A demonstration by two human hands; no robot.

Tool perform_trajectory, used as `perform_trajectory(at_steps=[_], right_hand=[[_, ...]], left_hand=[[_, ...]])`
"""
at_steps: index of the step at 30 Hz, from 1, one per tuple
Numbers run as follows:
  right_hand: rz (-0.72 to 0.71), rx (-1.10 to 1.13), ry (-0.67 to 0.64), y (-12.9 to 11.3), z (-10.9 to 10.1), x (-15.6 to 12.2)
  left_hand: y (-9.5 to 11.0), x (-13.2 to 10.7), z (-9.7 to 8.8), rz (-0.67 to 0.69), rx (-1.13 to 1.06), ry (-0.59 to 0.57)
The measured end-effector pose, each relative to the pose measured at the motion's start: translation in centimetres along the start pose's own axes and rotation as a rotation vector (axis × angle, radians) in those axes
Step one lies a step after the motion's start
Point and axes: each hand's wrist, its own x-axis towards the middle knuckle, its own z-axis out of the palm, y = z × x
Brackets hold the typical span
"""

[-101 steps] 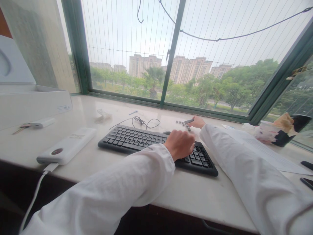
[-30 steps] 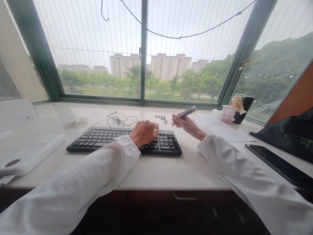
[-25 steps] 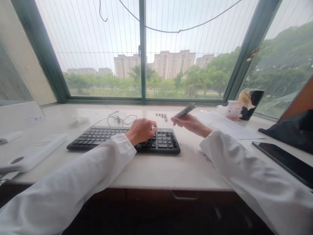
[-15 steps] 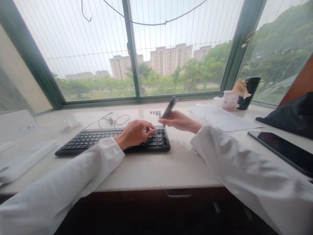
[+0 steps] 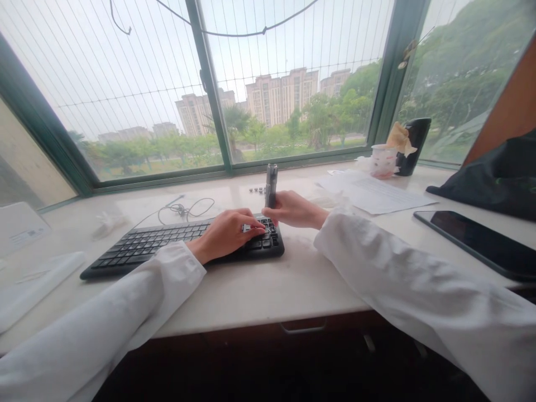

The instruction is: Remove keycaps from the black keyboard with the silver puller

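Note:
A black keyboard [image 5: 146, 248] lies on the white worktop with its right end beneath my hands. My left hand [image 5: 226, 231] rests over its right part, thumb and forefinger drawn together at the number pad keys; whatever is between the fingertips is too small to make out. My right hand [image 5: 293, 209] is closed around a slim dark tool with a shiny metal upper end [image 5: 271, 181]. It stands nearly upright, its lower end close to the keyboard's upper right corner. Several small loose keycaps [image 5: 257, 190] lie behind the keyboard.
A cable [image 5: 182, 209] coils behind the keyboard. To the right are paper sheets [image 5: 372, 192], a paper cup [image 5: 384, 161], a black container [image 5: 416, 146], a phone [image 5: 473, 240] and a dark bag [image 5: 498, 181]. A white box [image 5: 20, 229] stands at left. The worktop's front edge [image 5: 234, 326] is near me.
My right hand has turned the tool from a rightward slant to nearly upright and lowered toward the keyboard. My left fingertips have come down onto the keys. The view has shifted slightly.

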Motion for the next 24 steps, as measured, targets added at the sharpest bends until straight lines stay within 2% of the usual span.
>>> perform_trajectory(at_steps=[8, 14, 20, 24], right_hand=[[0.024, -0.036, 0.006, -0.9, 0.1, -0.6], [0.074, -0.100, 0.084, -1.6, 0.5, -1.2], [0.046, -0.179, 0.094, -1.7, 1.1, -1.1], [0.076, -0.163, 0.070, -1.6, 1.1, -1.0]], left_hand=[[0.2, 0.0, 0.0, 0.010, -0.014, -0.005], [0.3, 0.0, 0.0, 0.023, 0.001, 0.005], [0.3, 0.0, 0.1, 0.051, 0.013, 0.009], [0.1, 0.0, 0.2, 0.059, 0.016, 0.011]])
